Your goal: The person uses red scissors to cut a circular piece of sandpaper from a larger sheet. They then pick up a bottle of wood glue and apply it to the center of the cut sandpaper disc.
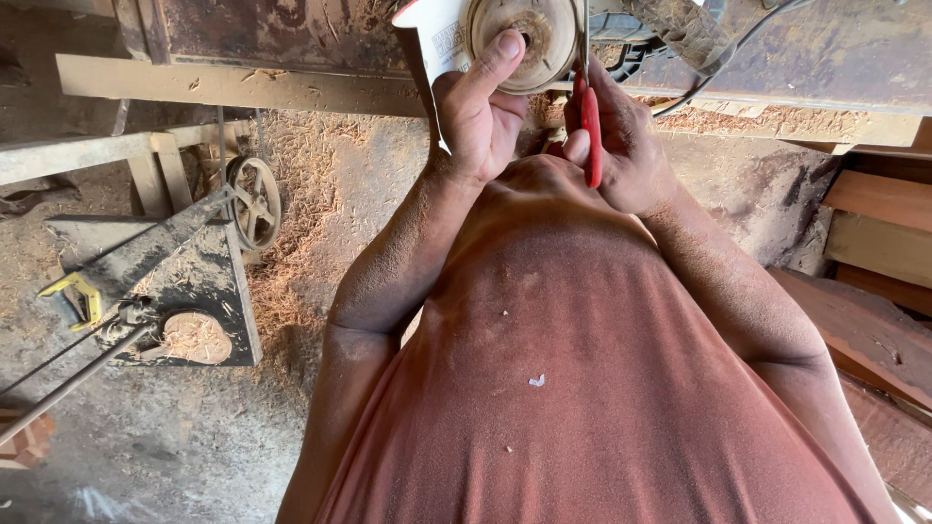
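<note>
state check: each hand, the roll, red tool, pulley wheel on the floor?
left hand: gripping the tape roll, thumb pressed on its face
tape roll: held up, dusty, partly cut off by the frame
right hand: closed around the red-handled tool
red-handled tool: upright, tip at the roll's edge
pulley wheel: on its stand, dust-covered

Hands (544, 126) on dusty disc (519, 39), red-handled tool (590, 136)
</note>
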